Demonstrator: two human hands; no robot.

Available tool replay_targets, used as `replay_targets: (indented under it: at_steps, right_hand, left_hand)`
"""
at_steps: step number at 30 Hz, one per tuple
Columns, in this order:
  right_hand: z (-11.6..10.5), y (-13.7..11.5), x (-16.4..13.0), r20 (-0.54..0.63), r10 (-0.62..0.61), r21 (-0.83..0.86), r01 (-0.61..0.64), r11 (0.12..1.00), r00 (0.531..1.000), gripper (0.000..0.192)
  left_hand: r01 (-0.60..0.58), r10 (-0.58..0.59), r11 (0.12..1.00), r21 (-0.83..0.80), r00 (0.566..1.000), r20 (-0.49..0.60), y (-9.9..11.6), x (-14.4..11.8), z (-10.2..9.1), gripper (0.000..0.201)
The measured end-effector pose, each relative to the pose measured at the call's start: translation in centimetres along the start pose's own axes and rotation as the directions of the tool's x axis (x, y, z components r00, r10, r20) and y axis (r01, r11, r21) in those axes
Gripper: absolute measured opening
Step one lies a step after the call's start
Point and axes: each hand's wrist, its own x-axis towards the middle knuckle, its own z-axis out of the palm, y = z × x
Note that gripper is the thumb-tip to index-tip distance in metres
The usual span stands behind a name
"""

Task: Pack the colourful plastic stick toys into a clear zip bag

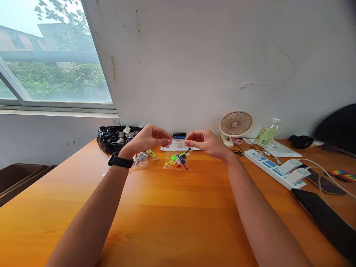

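Pinching the top edge of a clear bag (176, 157) from both sides, the left hand (147, 139) and right hand (207, 142) hold it up just above the orange table (172, 215), fingertips closed on the plastic. Bright plastic pieces sit in the bag's bottom. A second small bag (141, 158) lies just left, near a black bag (111, 138); a fan (236, 124) and power strip (274, 168) stand to the right.
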Motion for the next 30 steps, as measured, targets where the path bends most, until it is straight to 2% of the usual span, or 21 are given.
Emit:
replay_targets:
  at_steps: [6, 12, 21, 25, 30]
  right_hand:
    - [-0.4, 0.5, 0.1, -0.107, -0.065, 0.047, 0.07, 0.996, 0.992, 0.031]
    - [0.8, 0.6, 0.6, -0.255, -0.11, 0.058, 0.128, 0.99, 0.961, 0.029]
    - [1.8, 1.5, 1.6, -0.356, -0.192, 0.041, 0.22, 0.975, 0.915, 0.03]
    - [1.9, 1.1, 1.4, -0.347, -0.191, 0.043, 0.219, 0.975, 0.918, 0.031]
    - [1.9, 0.6, 0.9, -0.313, -0.187, 0.05, 0.213, 0.976, 0.931, 0.027]
  left_hand:
    - [-0.025, 0.016, 0.995, -0.096, 0.996, -0.091, 0.2, -0.3, 0.0, 0.029]
    - [-0.075, 0.041, 0.984, -0.159, 0.977, -0.208, 0.2, 0.3, 0.9, 0.029]
    - [-0.097, 0.057, 0.986, -0.136, 0.961, -0.272, 0.0, 0.4, 0.8, 0.029]
    - [-0.094, 0.058, 0.99, -0.103, 0.951, -0.304, 0.2, 0.3, 0.7, 0.029]
    - [-0.089, 0.055, 0.99, -0.106, 0.955, -0.291, 0.2, 0.2, 0.5, 0.03]
